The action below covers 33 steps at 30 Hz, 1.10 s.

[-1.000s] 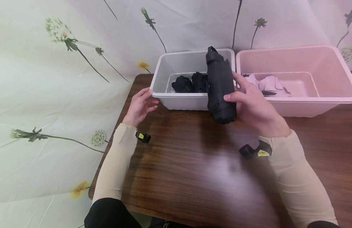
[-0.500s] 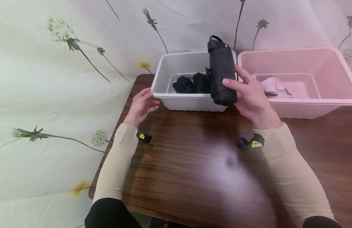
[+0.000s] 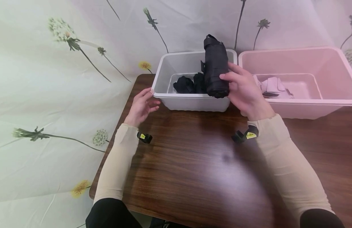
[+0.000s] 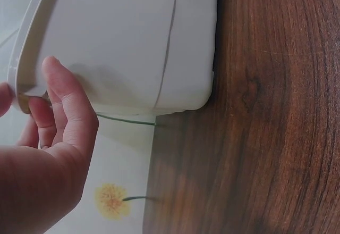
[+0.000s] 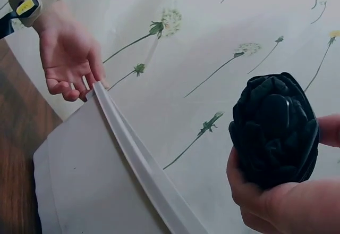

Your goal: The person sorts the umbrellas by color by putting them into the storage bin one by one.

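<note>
A folded black umbrella hangs above the right part of the white bin, its looped end tilted up and away. My right hand holds it from the right side, thumb across the near face. In the right wrist view, bunched fabric shows at the end of the umbrella. At the bin's front left corner, my left hand pinches the rim between thumb and fingers. The left wrist view shows the left hand's fingers under that rim. Two dark folded bundles lie inside the white bin, one partly behind the umbrella.
To the right stands a pink bin close beside the white one, with light pink folded items inside. Both bins sit on a brown wooden table. A flower-printed cloth hangs behind and at the left.
My right hand has carried the umbrella away from me and slightly left, farther over the white bin. The left hand stays at the bin's corner.
</note>
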Each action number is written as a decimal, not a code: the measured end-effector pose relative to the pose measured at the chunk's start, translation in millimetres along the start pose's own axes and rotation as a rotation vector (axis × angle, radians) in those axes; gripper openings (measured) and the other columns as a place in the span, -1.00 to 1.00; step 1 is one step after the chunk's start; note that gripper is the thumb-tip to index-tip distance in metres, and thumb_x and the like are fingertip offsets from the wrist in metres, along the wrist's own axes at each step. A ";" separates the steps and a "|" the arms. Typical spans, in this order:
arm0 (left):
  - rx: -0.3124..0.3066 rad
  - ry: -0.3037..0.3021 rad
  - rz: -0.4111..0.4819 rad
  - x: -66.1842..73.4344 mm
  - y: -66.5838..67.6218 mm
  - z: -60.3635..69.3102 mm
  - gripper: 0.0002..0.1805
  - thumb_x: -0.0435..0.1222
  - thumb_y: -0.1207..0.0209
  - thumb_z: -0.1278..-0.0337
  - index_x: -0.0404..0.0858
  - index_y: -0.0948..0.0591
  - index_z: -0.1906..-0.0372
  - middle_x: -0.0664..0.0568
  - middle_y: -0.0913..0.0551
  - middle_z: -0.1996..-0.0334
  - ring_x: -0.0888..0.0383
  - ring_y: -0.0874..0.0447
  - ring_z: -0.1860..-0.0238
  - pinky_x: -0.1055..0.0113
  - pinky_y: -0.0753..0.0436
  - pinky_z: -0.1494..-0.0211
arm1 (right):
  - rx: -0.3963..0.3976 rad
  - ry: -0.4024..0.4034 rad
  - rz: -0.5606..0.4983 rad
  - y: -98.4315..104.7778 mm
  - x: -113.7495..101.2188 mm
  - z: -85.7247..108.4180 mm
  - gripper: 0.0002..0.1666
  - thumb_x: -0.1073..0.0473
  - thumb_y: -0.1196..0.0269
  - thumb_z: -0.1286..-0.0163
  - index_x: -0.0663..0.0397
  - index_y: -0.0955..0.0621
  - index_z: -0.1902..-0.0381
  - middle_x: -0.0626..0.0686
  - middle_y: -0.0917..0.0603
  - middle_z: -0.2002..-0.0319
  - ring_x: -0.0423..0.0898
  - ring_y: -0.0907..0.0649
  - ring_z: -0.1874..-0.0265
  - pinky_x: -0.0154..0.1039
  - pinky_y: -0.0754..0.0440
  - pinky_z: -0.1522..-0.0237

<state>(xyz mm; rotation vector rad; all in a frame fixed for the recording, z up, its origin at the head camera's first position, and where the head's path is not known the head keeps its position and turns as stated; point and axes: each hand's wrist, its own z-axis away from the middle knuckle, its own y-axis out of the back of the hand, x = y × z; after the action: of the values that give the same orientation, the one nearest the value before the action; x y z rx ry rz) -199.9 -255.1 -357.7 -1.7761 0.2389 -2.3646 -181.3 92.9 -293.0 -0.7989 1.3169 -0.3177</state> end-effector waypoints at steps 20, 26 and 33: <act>-0.001 0.000 0.009 -2.1 1.2 -1.0 -0.60 -0.19 -0.21 -0.27 -0.17 -0.50 -0.17 0.04 -0.55 0.07 0.14 -0.66 0.42 0.31 -0.67 0.36 | 0.188 0.030 0.191 -4.0 23.5 -28.2 -0.14 0.35 -0.25 -0.31 0.07 -0.14 -0.47 0.17 -0.41 -0.22 -0.06 -0.55 -0.04 -0.34 -0.58 0.05; -0.012 -0.003 -0.009 -1.7 0.1 -0.9 -0.60 -0.19 -0.17 -0.31 -0.17 -0.47 -0.20 0.04 -0.53 0.05 0.15 -0.66 0.42 0.33 -0.66 0.35 | 0.201 0.016 0.252 -6.3 24.9 -32.8 -0.11 0.36 -0.27 -0.28 0.02 -0.13 -0.48 0.19 -0.34 -0.31 -0.06 -0.51 -0.08 -0.24 -0.47 -0.08; -0.012 -0.003 -0.002 -1.6 0.6 -0.6 -0.66 -0.19 -0.18 -0.30 -0.13 -0.51 -0.13 0.04 -0.52 0.04 0.14 -0.66 0.42 0.32 -0.66 0.36 | 0.173 0.099 0.192 -5.3 20.9 -31.8 -0.30 0.55 -0.14 -0.28 0.15 -0.28 -0.35 0.18 -0.46 -0.17 -0.08 -0.68 0.14 -0.25 -0.63 -0.09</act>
<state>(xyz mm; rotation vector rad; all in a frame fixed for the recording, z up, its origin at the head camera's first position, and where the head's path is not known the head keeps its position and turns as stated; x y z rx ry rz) -200.0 -255.2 -359.4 -1.7862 0.2509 -2.3665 -204.7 65.3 -306.0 -0.5127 1.4266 -0.3164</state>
